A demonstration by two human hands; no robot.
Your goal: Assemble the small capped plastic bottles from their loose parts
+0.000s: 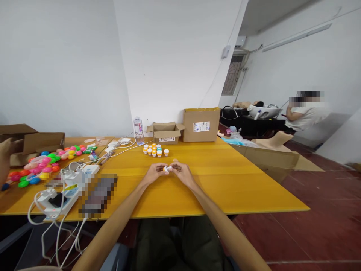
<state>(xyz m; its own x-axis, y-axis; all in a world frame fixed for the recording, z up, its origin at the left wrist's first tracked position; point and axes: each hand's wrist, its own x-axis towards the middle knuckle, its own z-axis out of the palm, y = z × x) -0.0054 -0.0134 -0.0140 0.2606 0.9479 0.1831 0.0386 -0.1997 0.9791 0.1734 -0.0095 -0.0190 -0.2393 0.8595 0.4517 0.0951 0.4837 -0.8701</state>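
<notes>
My left hand (pixel 155 173) and my right hand (pixel 181 172) meet over the table, fingertips pinched from both sides on a small white-and-orange piece (pixel 166 169). The fingers cover much of it, so its exact kind is unclear. Just beyond them stands a cluster of similar small white pieces (pixel 153 153) with round tops, mostly orange-ringed and at least one teal. One such piece (pixel 166 152) sits slightly apart on the right. A small pale flat bit (pixel 175 160) lies right behind my right hand.
Behind the cluster are a water bottle (pixel 138 131), an open small carton (pixel 166 134) and a closed cardboard box (pixel 200 126). Leftward lie a phone (pixel 99 195), a power strip (pixel 70 192) with cables, and colourful plastic balls (pixel 42 165). Another person's hand (pixel 4 154) enters at the left edge.
</notes>
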